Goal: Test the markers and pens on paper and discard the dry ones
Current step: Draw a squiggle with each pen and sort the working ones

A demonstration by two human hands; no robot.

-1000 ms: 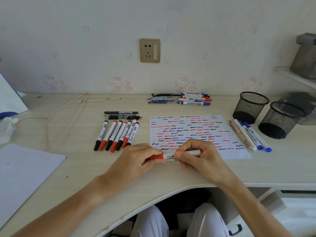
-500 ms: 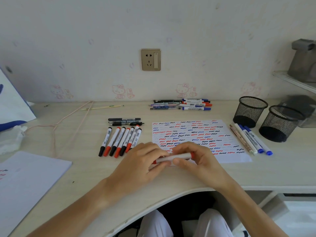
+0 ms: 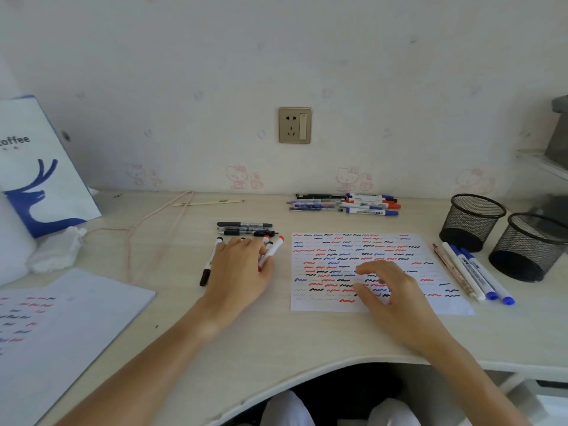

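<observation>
While sorting goes on: tested markers lie in a row left of the test sheet [image 3: 362,265], likely the working ones.
Left hand [image 3: 239,272]: lies over the marker row [image 3: 212,259], fingers against a red-capped marker [image 3: 272,252]; whether it pinches, I cannot tell.
Right hand [image 3: 390,290]: hovers over the sheet, fingers loosely spread, holding nothing.
Mesh cups [image 3: 471,221]: far right, probably for sorting.

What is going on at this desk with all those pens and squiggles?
A person is testing markers on a sheet of paper already covered in red, blue and black squiggles. The left hand rests on a row of markers left of the sheet, its fingers around a red-capped marker at the row's right end. The right hand hovers open over the sheet, holding nothing. More pens lie by the wall, and two mesh cups stand to the right.
</observation>
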